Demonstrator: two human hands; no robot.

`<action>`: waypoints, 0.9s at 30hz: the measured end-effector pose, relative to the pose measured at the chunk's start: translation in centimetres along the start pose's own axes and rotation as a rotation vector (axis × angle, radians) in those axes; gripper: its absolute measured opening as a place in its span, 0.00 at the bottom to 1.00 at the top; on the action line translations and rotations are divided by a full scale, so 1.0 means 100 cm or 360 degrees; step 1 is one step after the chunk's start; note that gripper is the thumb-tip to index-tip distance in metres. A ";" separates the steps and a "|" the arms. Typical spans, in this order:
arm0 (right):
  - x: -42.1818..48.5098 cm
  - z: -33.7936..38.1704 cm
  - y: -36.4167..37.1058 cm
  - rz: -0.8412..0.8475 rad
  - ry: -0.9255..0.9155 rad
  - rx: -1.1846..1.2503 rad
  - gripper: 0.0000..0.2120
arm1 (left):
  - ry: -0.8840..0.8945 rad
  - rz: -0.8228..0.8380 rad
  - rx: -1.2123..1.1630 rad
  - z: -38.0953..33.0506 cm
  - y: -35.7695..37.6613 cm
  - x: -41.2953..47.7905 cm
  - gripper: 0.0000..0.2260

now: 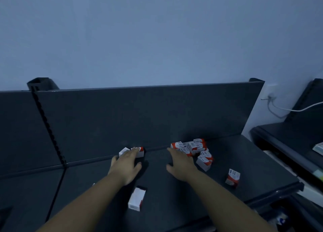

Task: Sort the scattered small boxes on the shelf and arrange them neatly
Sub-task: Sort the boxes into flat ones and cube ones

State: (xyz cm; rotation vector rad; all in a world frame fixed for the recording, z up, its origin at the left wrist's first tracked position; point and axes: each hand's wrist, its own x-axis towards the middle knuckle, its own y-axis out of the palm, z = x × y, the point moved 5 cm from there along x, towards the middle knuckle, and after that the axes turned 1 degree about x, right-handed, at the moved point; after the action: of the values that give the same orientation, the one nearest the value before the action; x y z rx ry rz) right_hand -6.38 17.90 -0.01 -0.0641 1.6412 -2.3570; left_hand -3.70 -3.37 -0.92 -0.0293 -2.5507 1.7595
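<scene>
Left hand point(125, 167), fingers straight, on two small boxes point(140, 154) by back panel point(139, 118); right hand point(182, 164), spread, empty, beside heaped boxes point(194, 147); two stray boxes point(137, 198) nearer shelf point(160, 189) front.

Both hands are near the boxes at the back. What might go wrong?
The right hand is at the loose pile; a nudge may topple it. The upright box stands near the shelf front edge; the right forearm might knock it off. The lying box sits beside the left forearm and may get dragged.
</scene>
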 end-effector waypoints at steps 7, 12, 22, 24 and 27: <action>0.006 -0.053 -0.013 -0.0060 -0.0020 0.0026 0.19 | -0.0009 0.0107 0.0049 -0.049 0.029 0.016 0.28; 0.009 -0.085 -0.021 -0.0132 -0.0001 -0.0003 0.23 | 0.0030 0.0190 0.0084 -0.083 0.044 0.032 0.29; 0.003 -0.136 -0.040 -0.0253 0.0207 -0.0101 0.25 | 0.0257 0.0352 0.0177 -0.150 0.072 0.060 0.32; 0.002 -0.142 -0.038 -0.0221 0.0228 -0.0104 0.24 | 0.0284 0.0339 0.0166 -0.159 0.077 0.067 0.31; 0.001 -0.148 -0.034 -0.0159 0.0252 -0.0171 0.22 | 0.0316 0.0364 0.0171 -0.170 0.084 0.074 0.29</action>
State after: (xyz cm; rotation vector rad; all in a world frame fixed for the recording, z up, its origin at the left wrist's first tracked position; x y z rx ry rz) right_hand -9.89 32.53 -2.19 0.0205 1.8795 -2.3992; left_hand -10.43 15.82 -2.59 -0.4848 -2.3890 1.8584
